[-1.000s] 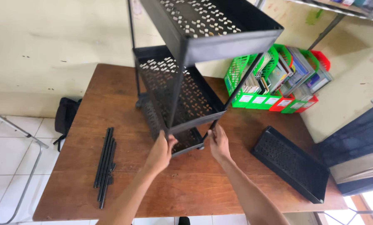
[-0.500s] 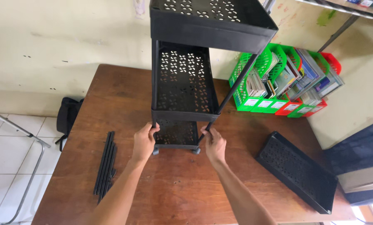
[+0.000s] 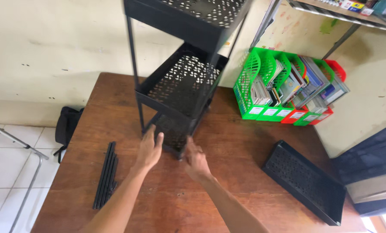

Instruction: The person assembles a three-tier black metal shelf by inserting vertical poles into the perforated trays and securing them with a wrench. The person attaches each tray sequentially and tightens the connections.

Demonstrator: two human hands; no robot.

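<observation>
Both hands are down at the bottom tier of the tall black perforated metal three-tier rack (image 3: 180, 86) standing on the brown wooden table (image 3: 240, 151). Left hand (image 3: 149, 149) lies flat with fingers loose against the lowest tray, right hand (image 3: 196, 160) curls around its front corner. Spare black perforated tray (image 3: 304, 180) lies to the right, bundle of black metal rods (image 3: 106, 174) to the left.

Black tiered rack (image 3: 182, 82) on wooden table (image 3: 245, 146), left hand (image 3: 149, 150) and right hand (image 3: 196, 161) at its bottom shelf
</observation>
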